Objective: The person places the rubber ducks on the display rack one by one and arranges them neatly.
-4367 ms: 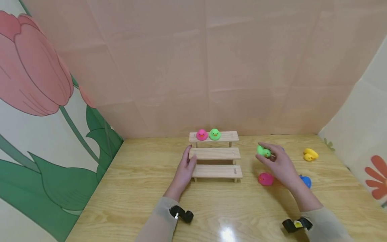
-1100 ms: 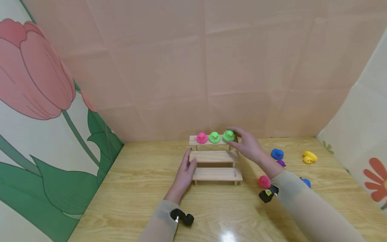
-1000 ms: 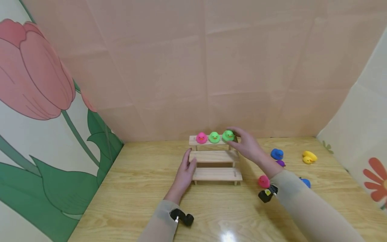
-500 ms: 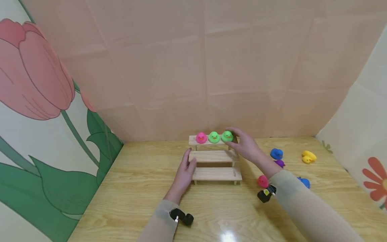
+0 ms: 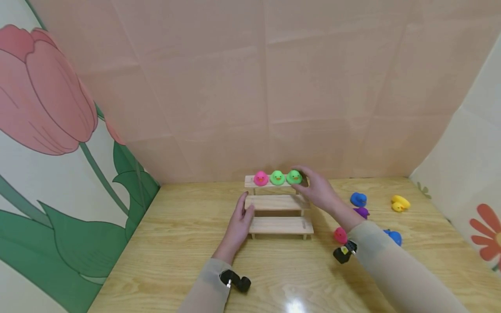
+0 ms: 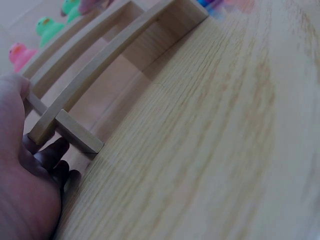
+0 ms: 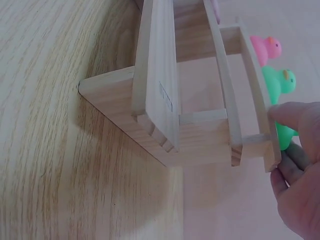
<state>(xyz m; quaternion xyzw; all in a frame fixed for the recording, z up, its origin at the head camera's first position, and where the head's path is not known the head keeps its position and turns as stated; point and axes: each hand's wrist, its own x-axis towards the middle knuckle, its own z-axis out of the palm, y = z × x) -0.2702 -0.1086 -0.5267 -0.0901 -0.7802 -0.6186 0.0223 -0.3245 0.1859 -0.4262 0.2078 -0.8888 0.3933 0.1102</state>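
A small three-tier wooden stand (image 5: 279, 202) is on the table. Along its top tier sit a pink rubber duck (image 5: 261, 178), a green rubber duck (image 5: 277, 177) and, at the right end, a second green duck (image 5: 294, 177). My right hand (image 5: 318, 189) pinches that end duck between thumb and fingers; in the right wrist view the hand (image 7: 300, 165) partly covers it. My left hand (image 5: 239, 219) grips the stand's left end, thumb at the front. The left wrist view shows this hand's fingers (image 6: 52, 155) bent at the end of the lower tiers.
Right of the stand lie a blue duck (image 5: 358, 199), a purple duck (image 5: 362, 212), a pink duck (image 5: 340, 235), another blue one (image 5: 394, 237) partly behind the right sleeve, and something yellow, duck-like (image 5: 400, 203). A pinkish cloth (image 5: 266, 87) hangs behind the table.
My right hand has carried the second green duck from the table's right side to the top tier's right end, then shifted it slightly left. The left hand has stayed on the stand.
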